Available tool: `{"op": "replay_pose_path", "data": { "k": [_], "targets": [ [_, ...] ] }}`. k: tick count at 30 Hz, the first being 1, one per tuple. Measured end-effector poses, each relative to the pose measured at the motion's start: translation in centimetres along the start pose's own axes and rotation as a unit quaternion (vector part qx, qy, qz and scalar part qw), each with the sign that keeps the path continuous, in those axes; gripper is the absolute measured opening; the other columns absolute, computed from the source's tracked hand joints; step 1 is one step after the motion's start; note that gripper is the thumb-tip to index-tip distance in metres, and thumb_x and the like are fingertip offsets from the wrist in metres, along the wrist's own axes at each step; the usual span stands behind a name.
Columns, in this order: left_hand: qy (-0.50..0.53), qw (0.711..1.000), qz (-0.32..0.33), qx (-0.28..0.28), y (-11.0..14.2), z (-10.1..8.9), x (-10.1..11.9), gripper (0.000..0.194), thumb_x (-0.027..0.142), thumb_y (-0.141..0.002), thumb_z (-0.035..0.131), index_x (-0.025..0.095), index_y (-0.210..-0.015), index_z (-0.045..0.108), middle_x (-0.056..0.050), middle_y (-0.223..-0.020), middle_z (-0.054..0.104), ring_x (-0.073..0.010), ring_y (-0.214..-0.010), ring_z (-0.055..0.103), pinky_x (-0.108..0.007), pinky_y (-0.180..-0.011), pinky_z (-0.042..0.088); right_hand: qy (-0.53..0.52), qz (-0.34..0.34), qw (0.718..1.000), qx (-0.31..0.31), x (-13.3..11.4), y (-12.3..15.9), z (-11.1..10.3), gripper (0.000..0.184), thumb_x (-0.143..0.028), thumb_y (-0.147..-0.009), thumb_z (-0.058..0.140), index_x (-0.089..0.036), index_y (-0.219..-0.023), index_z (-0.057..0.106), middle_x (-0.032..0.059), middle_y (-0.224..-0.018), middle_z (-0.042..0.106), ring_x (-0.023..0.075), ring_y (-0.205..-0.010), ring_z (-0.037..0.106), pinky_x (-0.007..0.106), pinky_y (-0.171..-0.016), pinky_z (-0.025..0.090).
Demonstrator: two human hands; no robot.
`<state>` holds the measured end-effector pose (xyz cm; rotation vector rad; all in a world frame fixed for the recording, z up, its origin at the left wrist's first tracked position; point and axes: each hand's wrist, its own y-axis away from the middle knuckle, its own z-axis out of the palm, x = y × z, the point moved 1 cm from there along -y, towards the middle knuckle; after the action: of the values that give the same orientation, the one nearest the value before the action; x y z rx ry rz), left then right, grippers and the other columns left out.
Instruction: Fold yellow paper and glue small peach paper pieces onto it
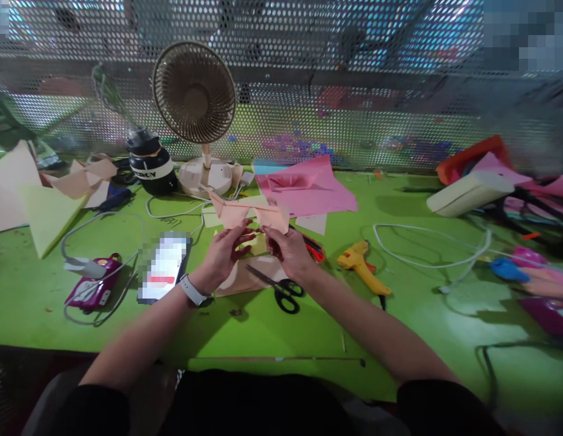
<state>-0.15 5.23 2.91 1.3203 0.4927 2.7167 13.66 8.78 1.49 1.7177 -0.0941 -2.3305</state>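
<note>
A peach-coloured piece of folded paper (pixel 272 219), pointed at its upper left, is up in front of me above the table. My left hand (pixel 223 253) pinches its lower edge on the left, with the other fingers loosely curled. On the right side, my right hand (pixel 288 249) grips the same paper between thumb and fingers. Below the hands lie black-handled scissors (pixel 288 297), their blades over a flat peach sheet (pixel 233 280). A red and black tool (pixel 314 249), partly hidden by my right hand, rests beside it. Further right is a yellow glue gun (pixel 364 266).
On the green table (pixel 263 336), a phone (pixel 166 266) and purple power bank (pixel 97 284) with a looped cable lie left. A fan (pixel 195 97) and black bottle (pixel 149 163) stand behind. Pink paper (pixel 333 191) lies at the back. A white cable (pixel 427 263) curls at right.
</note>
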Motion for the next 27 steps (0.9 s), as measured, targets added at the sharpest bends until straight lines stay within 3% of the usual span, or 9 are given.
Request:
{"op": "replay_pose_path", "data": {
  "k": [4,9,12,17,23,27],
  "targets": [
    [0.011,0.998,0.013,0.055,0.0,-0.7,0.1,0.03,0.032,-0.065,0.085,0.015,-0.088,0.074,-0.001,-0.075,0.07,-0.0075,-0.067,0.063,-0.016,-0.057,0.043,0.021,0.008,0.999,-0.04,0.2,0.4,-0.4,0.031,-0.042,-0.059,0.078,-0.016,-0.068,0.064,-0.0059,-0.048,0.053,0.0057,-0.039,0.039,0.021,-0.039,0.03],
    [-0.009,0.999,0.007,0.045,0.4,-0.9,0.3,0.039,0.035,-0.058,0.089,0.014,-0.087,0.074,0.001,-0.068,0.064,-0.0053,-0.058,0.057,-0.015,-0.05,0.038,0.045,-0.018,0.998,-0.046,0.0,0.6,-1.1,0.032,-0.046,-0.065,0.076,-0.018,-0.066,0.061,-0.0075,-0.046,0.05,0.0048,-0.038,0.036,0.02,-0.038,0.026],
    [-0.022,0.999,0.011,0.044,0.5,-0.3,-0.2,0.037,0.041,-0.057,0.089,0.015,-0.076,0.071,0.003,-0.066,0.061,-0.0049,-0.056,0.053,-0.016,-0.049,0.037,0.06,-0.027,0.996,-0.061,0.2,0.8,-0.9,0.033,-0.047,-0.064,0.077,-0.018,-0.066,0.061,-0.0072,-0.046,0.05,0.0053,-0.038,0.037,0.02,-0.039,0.027],
    [-0.017,0.998,0.043,0.051,0.2,0.4,-1.0,0.033,0.033,-0.053,0.091,0.016,-0.066,0.066,0.005,-0.064,0.06,-0.0049,-0.058,0.051,-0.016,-0.053,0.038,0.06,-0.028,0.995,-0.072,0.9,1.2,-0.3,0.033,-0.048,-0.065,0.078,-0.019,-0.069,0.064,-0.0073,-0.046,0.049,0.0061,-0.039,0.038,0.021,-0.04,0.03],
    [-0.008,0.996,0.081,0.04,-0.5,0.2,-2.1,0.022,0.028,-0.063,0.084,0.016,-0.068,0.067,0.004,-0.067,0.064,-0.0074,-0.065,0.057,-0.018,-0.066,0.044,0.044,-0.002,0.997,-0.061,1.9,1.2,0.2,0.031,-0.047,-0.064,0.078,-0.02,-0.065,0.063,-0.004,-0.051,0.056,0.0077,-0.038,0.04,0.022,-0.038,0.032],
    [-0.006,0.998,0.063,0.032,-0.9,0.1,-2.5,0.019,0.028,-0.07,0.08,0.017,-0.078,0.066,0.003,-0.074,0.066,-0.008,-0.069,0.059,-0.019,-0.068,0.044,0.034,-0.004,0.999,-0.039,2.3,1.4,0.6,0.03,-0.046,-0.062,0.078,-0.021,-0.06,0.061,-0.0046,-0.046,0.053,0.0085,-0.038,0.04,0.023,-0.039,0.034]
  ]
}}
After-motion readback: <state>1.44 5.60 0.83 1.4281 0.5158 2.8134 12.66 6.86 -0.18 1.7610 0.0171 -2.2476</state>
